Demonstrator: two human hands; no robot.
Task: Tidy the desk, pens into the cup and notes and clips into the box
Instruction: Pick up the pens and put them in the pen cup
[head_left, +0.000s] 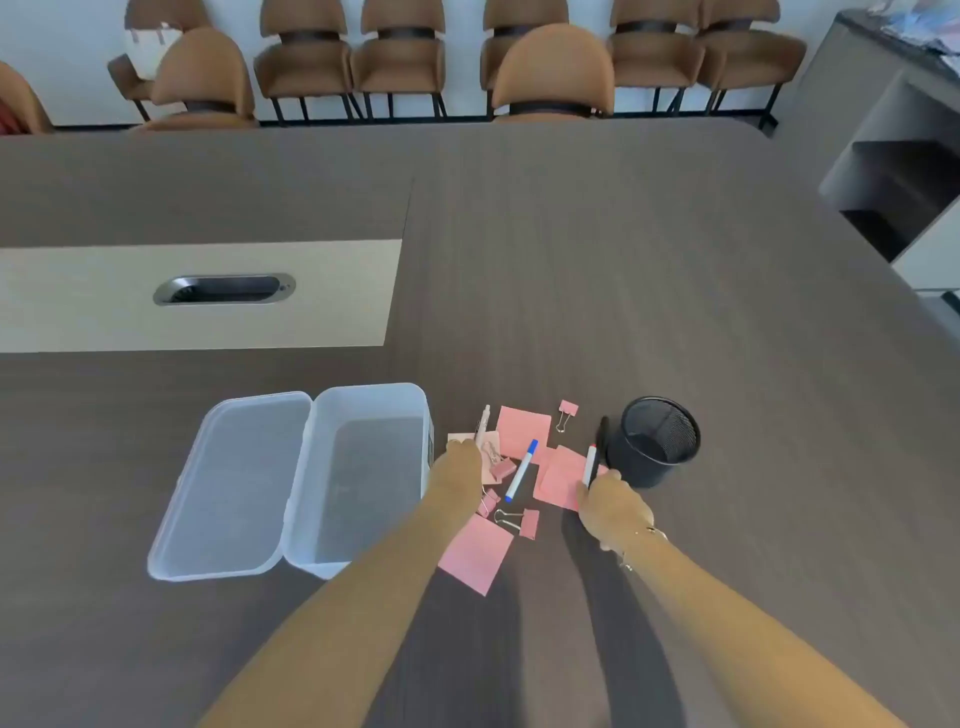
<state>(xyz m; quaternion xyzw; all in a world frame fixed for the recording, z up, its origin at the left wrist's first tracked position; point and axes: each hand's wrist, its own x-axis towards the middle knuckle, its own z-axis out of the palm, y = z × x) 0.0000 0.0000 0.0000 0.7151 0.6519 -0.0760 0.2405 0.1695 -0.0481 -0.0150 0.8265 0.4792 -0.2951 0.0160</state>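
now right hand (610, 501) grips marker (590, 464) — left hand (460, 467) closed on white pen (484, 423).

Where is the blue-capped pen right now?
In the head view, the blue-capped pen lies slanted on the desk between the left hand and right hand, partly on the pink notes, left of the mesh cup.

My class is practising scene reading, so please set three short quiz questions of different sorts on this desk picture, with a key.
1. True or false: the clear box stands open and holds no notes yet.
2. Which hand holds a pen: A left hand, B right hand, C neither?
3. Fill in: the black mesh cup stands on the ____ side of the pink notes.

Key: 1 true; 2 B, the red-tipped pen; 3 right.
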